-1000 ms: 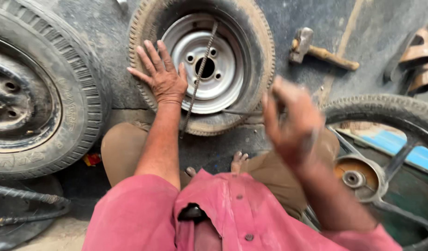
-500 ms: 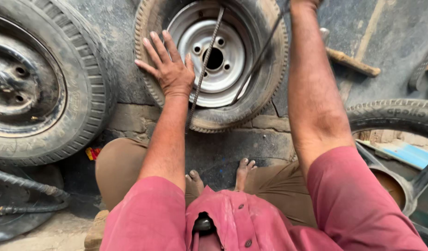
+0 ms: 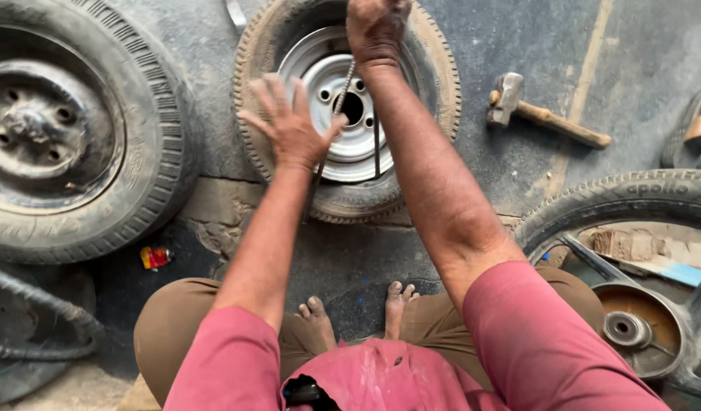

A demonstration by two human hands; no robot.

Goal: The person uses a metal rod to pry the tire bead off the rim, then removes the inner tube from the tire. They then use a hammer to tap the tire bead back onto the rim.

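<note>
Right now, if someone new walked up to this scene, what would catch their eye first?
First, the small wheel with the silver rim lying at top centre, where the left hand spreads over its tyre and the right hand grips a thin metal rod that slants across the hub. Next, the big dusty tyre at left and the hammer on the floor at right.

small wheel (image 3: pixel 350 106) between big tyre (image 3: pixel 69 129), hammer (image 3: pixel 544 114)

The right hand (image 3: pixel 377 27) is cut off by the top edge, so its grip on the thin rod (image 3: pixel 343 95) cannot be judged. The left hand (image 3: pixel 289 125) is blurred, and the large tyre (image 3: pixel 137 137) is cropped at the left.
</note>
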